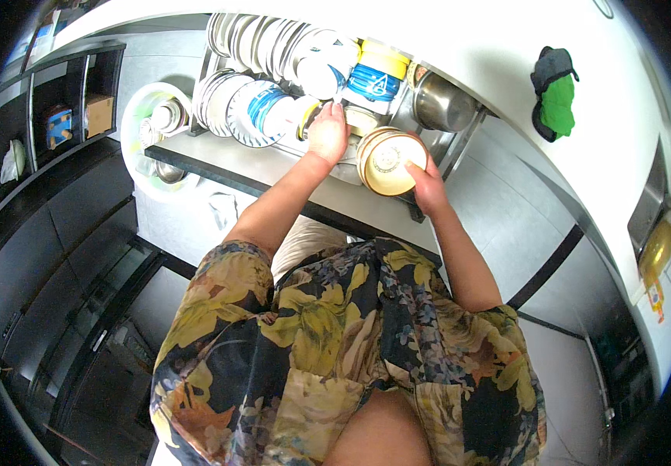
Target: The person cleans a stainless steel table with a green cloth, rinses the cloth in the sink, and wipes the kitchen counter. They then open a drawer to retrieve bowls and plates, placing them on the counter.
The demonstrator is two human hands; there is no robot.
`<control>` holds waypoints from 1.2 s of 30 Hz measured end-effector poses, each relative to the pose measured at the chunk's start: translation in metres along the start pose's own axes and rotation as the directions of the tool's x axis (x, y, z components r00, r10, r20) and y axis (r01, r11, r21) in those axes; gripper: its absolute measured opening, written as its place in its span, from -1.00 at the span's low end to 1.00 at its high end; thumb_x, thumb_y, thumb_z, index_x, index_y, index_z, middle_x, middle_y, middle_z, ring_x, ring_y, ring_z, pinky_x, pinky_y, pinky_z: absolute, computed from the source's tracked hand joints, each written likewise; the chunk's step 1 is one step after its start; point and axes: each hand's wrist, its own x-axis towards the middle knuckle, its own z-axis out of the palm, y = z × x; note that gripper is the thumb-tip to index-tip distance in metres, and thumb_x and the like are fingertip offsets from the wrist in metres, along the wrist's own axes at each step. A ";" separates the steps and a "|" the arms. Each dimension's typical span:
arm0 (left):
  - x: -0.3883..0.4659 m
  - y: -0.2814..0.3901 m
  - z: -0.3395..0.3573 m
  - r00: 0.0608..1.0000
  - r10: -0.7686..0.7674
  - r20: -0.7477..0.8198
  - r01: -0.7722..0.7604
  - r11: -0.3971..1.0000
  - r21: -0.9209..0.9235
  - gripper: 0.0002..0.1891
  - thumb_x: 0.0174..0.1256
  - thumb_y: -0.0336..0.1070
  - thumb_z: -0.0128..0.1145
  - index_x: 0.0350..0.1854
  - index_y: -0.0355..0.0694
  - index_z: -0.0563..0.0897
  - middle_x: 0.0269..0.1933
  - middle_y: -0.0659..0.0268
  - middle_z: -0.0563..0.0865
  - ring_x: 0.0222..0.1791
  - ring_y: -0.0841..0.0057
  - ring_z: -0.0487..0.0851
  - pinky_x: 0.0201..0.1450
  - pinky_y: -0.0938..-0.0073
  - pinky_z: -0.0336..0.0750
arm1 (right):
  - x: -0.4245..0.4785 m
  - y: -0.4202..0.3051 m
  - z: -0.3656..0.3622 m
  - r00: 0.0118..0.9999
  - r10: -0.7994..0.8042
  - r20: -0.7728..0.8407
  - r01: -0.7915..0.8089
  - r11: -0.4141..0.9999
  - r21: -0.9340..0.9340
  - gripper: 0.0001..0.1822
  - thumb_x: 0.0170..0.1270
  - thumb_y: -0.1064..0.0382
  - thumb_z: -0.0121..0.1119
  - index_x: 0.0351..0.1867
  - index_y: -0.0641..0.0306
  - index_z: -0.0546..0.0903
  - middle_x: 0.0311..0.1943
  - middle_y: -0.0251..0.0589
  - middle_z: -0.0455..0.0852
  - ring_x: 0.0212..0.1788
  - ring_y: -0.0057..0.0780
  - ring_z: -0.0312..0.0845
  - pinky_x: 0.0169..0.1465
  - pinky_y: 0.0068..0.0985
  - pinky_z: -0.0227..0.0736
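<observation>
My right hand (429,183) grips a small stack of cream bowls with brown rims (392,162), its thumb over the edge of the front bowl. The bowls are tilted, their insides facing me. My left hand (328,135) reaches into a drawer rack of dishes, fingers pointing away from me and close together. Beside it stands a bowl with a yellow band (306,116); whether the fingers touch it is hidden. Another cream dish (361,120) lies between my hands. Farther back are blue-banded bowls (375,83) and yellow bowls (383,58).
White plates (254,43) stand in a row at the rack's back, with patterned plates (254,113) in front. A steel pot (443,102) sits at right. The drawer's front panel (224,166) crosses before me. A white tub (137,145) holds bowls at left. A countertop (504,64) overhangs the right.
</observation>
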 end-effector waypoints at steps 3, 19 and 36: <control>0.005 0.014 -0.019 0.956 -0.200 0.216 0.202 0.979 0.013 -0.61 0.18 -0.30 0.17 0.02 -0.38 0.49 -0.10 -0.10 0.64 -0.12 -0.05 0.64 -0.02 0.07 0.53 | 0.001 -0.001 0.000 0.999 -0.006 0.034 0.005 1.000 0.028 -0.38 0.35 0.49 -0.05 0.46 0.22 0.24 0.33 -0.23 0.41 0.35 -0.42 0.29 0.40 -0.44 0.19; 0.000 -0.006 -0.060 0.632 0.035 0.774 0.772 0.060 -0.633 -0.17 -0.20 -0.60 0.01 0.37 -0.20 0.39 0.15 0.24 0.61 0.12 0.41 0.59 0.12 0.47 0.50 | 0.014 0.002 0.024 0.996 0.088 -0.020 -0.088 0.996 -0.004 -0.44 0.40 0.42 0.00 0.44 0.16 0.29 0.28 -0.24 0.47 0.27 -0.45 0.39 0.30 -0.44 0.34; 0.007 -0.033 -0.092 0.519 0.353 0.778 0.849 -0.107 -0.517 -0.27 0.31 0.03 0.03 0.50 -0.14 0.21 0.36 0.28 0.48 0.25 0.49 0.53 0.21 0.38 0.47 | 0.004 -0.036 0.072 0.974 0.197 0.113 -0.210 0.971 0.113 -0.37 0.40 0.38 -0.01 0.49 0.11 0.18 0.33 -0.19 0.41 0.32 -0.37 0.36 0.34 -0.39 0.33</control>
